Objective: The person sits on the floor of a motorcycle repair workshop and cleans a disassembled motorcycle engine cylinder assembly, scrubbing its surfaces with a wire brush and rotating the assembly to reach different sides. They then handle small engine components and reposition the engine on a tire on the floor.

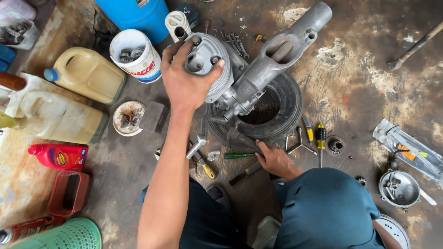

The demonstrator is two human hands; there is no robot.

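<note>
**L hand on cylinder head, R hand down among tools**

Far left: yellowish jugs and a red bottle lie on the stained concrete floor, w/ a white tub of small metal parts just beyond. Next over, the left hand reaches fwd, fingers spread and curled over the finned cylinder head, palm on top, gripping it from the near-left side. The engine casing carries on from there: long axis runs diagonally, low near the hand, up and away to the right, resting across a small black tyre. L hand is the one on the engine; the right hand sits low, near the body, fingers folded on a dark tool handle beside the tyre's near rim — can't tell how firm. Right of it: screwdrivers, then a round metal cover and plastic bag. Floor is rough, crowded w/ loose tools; little room close in.
</note>
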